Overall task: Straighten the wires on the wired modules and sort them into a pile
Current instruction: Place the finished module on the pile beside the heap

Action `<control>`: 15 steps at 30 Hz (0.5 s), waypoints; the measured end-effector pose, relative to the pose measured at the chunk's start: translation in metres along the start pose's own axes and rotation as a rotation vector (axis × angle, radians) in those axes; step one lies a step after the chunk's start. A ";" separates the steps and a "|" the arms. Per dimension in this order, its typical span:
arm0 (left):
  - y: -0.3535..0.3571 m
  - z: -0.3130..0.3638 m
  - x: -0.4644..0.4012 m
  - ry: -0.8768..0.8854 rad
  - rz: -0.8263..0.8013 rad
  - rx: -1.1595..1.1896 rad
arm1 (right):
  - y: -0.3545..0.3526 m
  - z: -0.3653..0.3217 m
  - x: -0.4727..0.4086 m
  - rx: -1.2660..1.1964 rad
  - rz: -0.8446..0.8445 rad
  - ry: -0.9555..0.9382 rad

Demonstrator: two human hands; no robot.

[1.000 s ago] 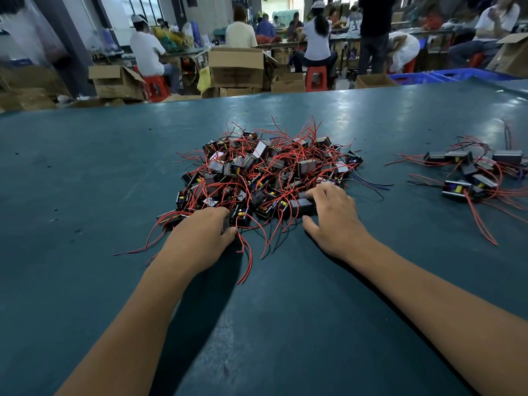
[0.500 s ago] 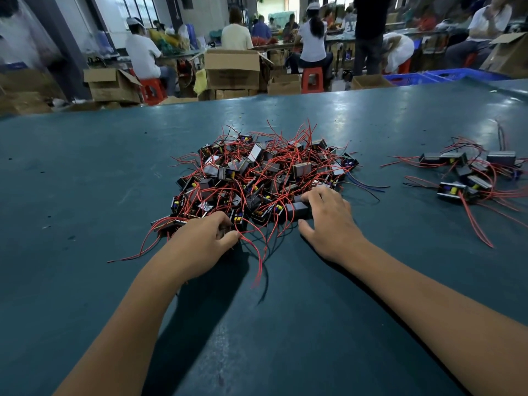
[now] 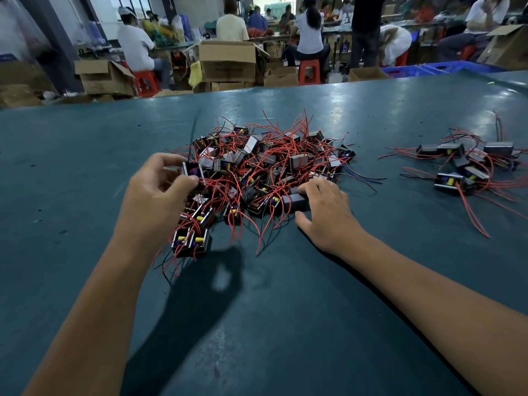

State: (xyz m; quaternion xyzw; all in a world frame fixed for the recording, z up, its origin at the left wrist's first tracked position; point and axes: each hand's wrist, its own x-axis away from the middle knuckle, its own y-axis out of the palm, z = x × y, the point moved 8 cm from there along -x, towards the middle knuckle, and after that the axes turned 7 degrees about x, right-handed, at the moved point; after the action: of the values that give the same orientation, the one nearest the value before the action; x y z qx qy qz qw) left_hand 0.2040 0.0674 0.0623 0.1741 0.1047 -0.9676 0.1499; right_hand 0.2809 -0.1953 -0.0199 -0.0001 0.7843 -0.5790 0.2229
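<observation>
Head view, left hand (image 3: 154, 195) pinching upright module (image 3: 192, 170), wires (image 3: 192, 132) upward

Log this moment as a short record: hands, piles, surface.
left hand: raised over the big pile's left edge, pinches one module
right hand: at the big pile's near right edge, fingers on a black module
big pile: tangled modules, red wires
small pile: far right, apart from the big one
table: teal

Two bare forearms, no sleeves, no rings
</observation>
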 end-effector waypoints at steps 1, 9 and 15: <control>0.003 0.000 0.002 -0.022 -0.001 0.110 | 0.000 0.000 0.000 -0.003 -0.001 0.000; 0.031 -0.007 0.013 -0.152 -0.116 0.316 | -0.001 -0.002 0.001 0.004 -0.001 -0.005; 0.048 -0.009 0.022 -0.268 -0.190 0.346 | -0.001 -0.002 0.000 0.000 -0.012 -0.008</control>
State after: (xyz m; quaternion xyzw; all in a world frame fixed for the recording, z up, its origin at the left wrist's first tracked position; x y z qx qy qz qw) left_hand 0.2029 0.0190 0.0385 0.0567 -0.0677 -0.9954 0.0384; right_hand 0.2793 -0.1940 -0.0183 -0.0070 0.7834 -0.5803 0.2225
